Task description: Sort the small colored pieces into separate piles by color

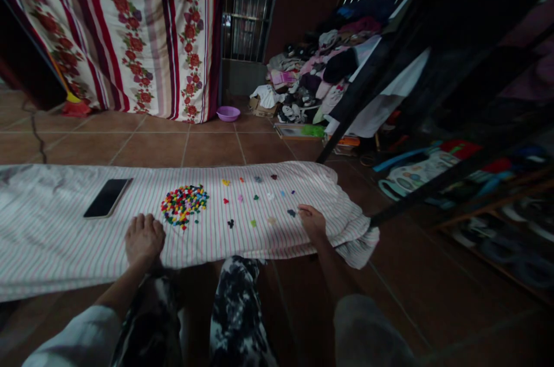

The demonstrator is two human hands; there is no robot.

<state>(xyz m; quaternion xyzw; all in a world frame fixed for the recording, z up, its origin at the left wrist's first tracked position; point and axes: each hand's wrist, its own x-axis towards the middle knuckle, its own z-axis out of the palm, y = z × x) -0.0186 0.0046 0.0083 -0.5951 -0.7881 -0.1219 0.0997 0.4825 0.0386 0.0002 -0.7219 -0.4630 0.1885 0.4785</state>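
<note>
The left hand (145,238) lay palm-down near the front edge of the worktop (47,240), beside the coloured pile (186,203); the right hand (313,221), toward the right edge, was beside grey pieces (291,213). I couldn't tell either grip.

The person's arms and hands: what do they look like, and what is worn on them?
The left hand and right hand are bare, without gloves. The left sleeve is pale; the right sleeve looks greyer, in shadow. Both leave the forearms bare.

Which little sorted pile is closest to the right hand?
The slate-grey pile, rightmost in the lowest row in view, beside the right hand; all others sit farther off.
</note>
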